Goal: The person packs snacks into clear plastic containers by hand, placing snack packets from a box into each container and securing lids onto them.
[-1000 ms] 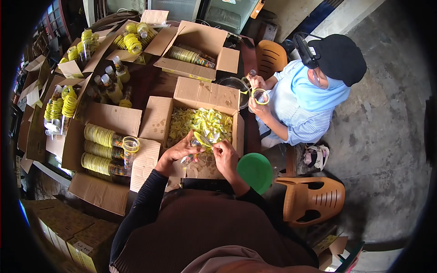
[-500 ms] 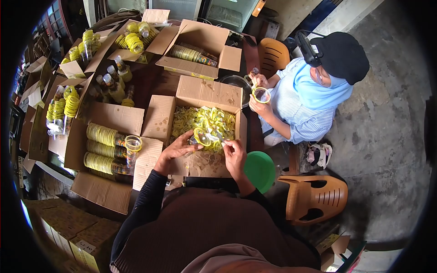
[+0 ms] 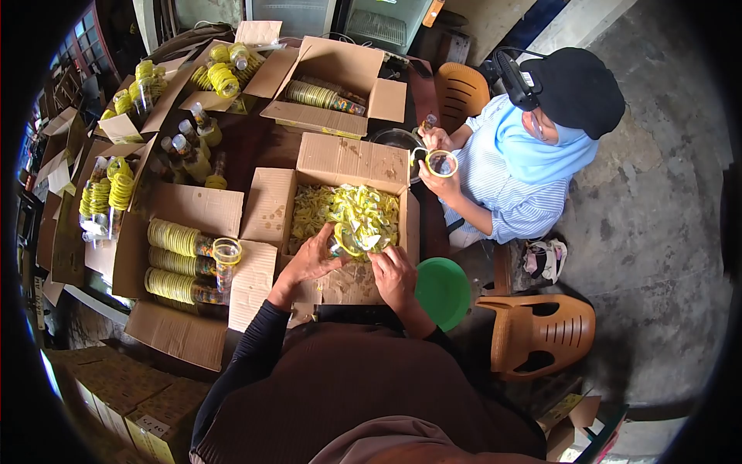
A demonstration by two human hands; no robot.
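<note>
My left hand (image 3: 313,257) is wrapped round a clear cup with a yellow rim (image 3: 349,240), tilted over the near edge of an open cardboard box. Yellow-and-white wrapped pieces (image 3: 362,210) fill that cardboard box (image 3: 352,158). My right hand (image 3: 394,272) is at the right side of the cup's rim with its fingers pinched together; whatever lies between them is too small to name. To the left, another clear cup (image 3: 226,263) with a yellow rim stands at the end of stacked yellow-rimmed cups (image 3: 174,237) in a second box.
A person (image 3: 510,155) at the right holds a clear cup and a small brown item. Near my right forearm is a green basin (image 3: 442,292), with an orange chair (image 3: 541,334) beyond it. Bottles (image 3: 189,155) and more open boxes (image 3: 332,66) stand at the back.
My right hand has come in from beside the cup to its rim, and the cup has shifted slightly. The other person's hands have moved little.
</note>
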